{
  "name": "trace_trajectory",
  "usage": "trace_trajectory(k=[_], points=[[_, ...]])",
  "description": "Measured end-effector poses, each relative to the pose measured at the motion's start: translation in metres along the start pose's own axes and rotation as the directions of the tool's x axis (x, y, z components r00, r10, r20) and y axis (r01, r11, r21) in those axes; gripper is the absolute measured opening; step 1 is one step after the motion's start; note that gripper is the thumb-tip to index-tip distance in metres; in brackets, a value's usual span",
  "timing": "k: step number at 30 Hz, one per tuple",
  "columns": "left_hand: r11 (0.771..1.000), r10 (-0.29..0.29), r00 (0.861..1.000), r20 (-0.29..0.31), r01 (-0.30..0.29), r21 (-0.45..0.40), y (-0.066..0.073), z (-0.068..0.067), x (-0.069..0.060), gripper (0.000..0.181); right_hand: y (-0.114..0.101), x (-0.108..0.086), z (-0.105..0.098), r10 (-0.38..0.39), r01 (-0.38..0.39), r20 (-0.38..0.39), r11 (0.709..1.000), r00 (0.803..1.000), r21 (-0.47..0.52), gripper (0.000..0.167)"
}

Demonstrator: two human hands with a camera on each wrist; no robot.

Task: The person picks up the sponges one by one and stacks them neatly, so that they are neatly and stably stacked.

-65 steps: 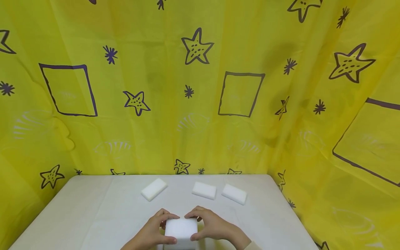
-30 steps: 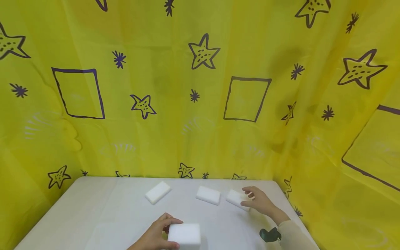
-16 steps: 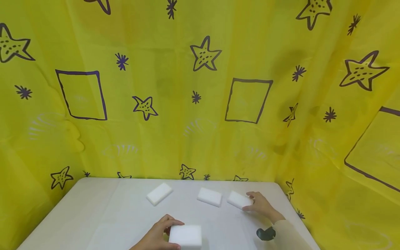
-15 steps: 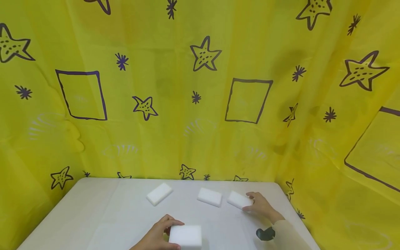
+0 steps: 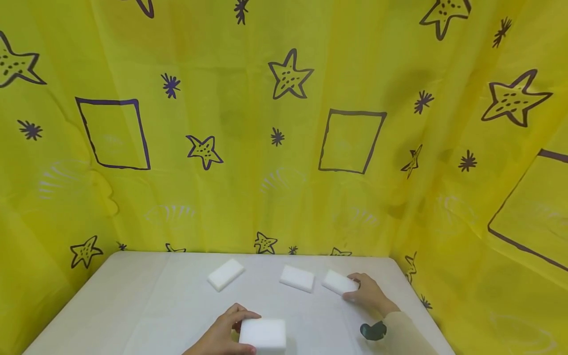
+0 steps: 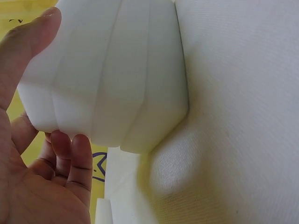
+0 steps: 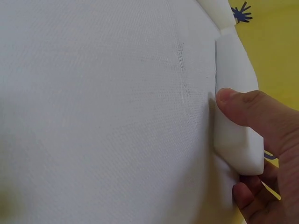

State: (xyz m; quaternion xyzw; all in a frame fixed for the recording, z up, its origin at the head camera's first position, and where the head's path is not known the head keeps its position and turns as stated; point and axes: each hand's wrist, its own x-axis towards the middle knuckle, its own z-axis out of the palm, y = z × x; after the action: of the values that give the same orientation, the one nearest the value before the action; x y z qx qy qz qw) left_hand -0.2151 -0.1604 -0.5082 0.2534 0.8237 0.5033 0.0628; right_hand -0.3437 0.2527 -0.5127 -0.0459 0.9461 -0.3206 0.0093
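Observation:
A stack of several white sponges [image 5: 263, 335] stands at the front of the table, its layers visible in the left wrist view as a white pile [image 6: 107, 74]. My left hand [image 5: 224, 333] grips the upper part of this stack from its left side, thumb on the near face and fingers on the far one. Farther back on the right, my right hand [image 5: 368, 295] pinches the right end of a single white sponge [image 5: 338, 282] lying flat. In the right wrist view the thumb presses that sponge [image 7: 236, 70], with the fingers curled behind its other side.
Two more white sponges lie flat toward the back, a middle one [image 5: 297, 278] and a left one [image 5: 226, 274] turned at an angle. The white-covered table [image 5: 111, 305] is bordered by a yellow curtain [image 5: 239, 197] with starfish drawings.
My right hand has left the front stack, reached to the back-right sponge and taken hold of its end. My left hand has stayed on the stack. The head view has shifted slightly.

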Motion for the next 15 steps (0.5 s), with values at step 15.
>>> trace_trajectory(k=[15], points=[[1.000, -0.002, 1.000, -0.010, 0.002, -0.004, -0.001, 0.002, -0.001, 0.057, 0.011, 0.003, 0.008, 0.040, -0.040, -0.014, 0.999, 0.999, 0.030, 0.064]])
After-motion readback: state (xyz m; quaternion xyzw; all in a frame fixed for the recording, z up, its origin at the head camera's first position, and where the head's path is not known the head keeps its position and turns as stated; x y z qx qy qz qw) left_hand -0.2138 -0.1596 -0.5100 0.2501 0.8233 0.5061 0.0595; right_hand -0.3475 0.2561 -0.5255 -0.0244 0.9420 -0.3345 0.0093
